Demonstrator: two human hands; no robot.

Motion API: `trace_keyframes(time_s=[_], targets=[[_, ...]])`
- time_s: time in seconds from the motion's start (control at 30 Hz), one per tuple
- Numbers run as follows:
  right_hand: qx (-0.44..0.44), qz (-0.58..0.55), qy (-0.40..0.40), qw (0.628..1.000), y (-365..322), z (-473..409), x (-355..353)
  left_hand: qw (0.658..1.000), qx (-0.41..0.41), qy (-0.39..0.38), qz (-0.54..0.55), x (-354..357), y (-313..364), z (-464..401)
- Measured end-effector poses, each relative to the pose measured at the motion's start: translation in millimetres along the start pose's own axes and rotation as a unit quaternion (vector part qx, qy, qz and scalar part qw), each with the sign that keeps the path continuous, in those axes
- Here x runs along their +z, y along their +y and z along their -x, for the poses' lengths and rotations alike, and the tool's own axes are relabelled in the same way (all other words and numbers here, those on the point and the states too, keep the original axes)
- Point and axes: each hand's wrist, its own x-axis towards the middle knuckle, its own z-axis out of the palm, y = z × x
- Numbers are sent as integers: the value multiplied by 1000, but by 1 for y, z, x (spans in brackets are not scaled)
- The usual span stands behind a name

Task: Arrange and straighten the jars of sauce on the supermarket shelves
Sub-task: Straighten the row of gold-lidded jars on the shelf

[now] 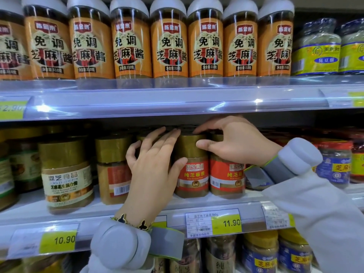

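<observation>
1. Both hands are working on one red-labelled jar standing near the front edge of the middle shelf.
2. The left hand is wrapping the jar's left side: the thumb is pressing on the label's upper left and the fingers are reaching up past the gold lid.
3. The right hand is pinching that lid from the right, thumb on the lid's front and the other fingers lying over its top; both grips are narrow and closed on the jar.
4. A second red-labelled jar is standing just to the right, touching or nearly touching the held one, label forward.
5. A turned jar to the left is showing its barcode and only part of its red label, so it appears to need rotating.
6. A cream-labelled jar further left is sitting forward of its neighbours, with its label facing front.
7. The orange-labelled bottles on the upper shelf are standing in an even row, labels mostly forward; that row looks finished.
8. Judgement: the task appears to be partly done, with the middle shelf in progress and the turned jar remaining.
</observation>
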Motion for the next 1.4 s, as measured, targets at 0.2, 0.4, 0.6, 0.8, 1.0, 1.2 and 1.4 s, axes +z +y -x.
trace_keyframes(time_s=[0.2, 0.4, 0.6, 0.8, 1.0, 1.2, 1.4], targets=[[7, 72, -52, 996, -6, -3, 1, 1000, -4, 4, 19, -3, 1, -1], [27, 25, -78, 996, -14, -10, -5, 1000, -1, 8, 22, -7, 4, 0], [39, 45, -96, 994, -25, -19, -8, 999, -11, 6, 49, -8, 5, 1], [43, 23, -97, 994, -24, -19, -10, 998, -25, -9, 59, -10, 9, 2], [43, 10, -96, 994, -21, -20, -10, 997, -15, 25, 74, -11, 8, 3], [12, 43, -36, 998, -15, -7, -5, 996, -31, 9, 85, -7, 8, 8], [-13, 189, 101, 977, 21, 51, 24, 999, -32, -17, -14, -1, 9, 24]])
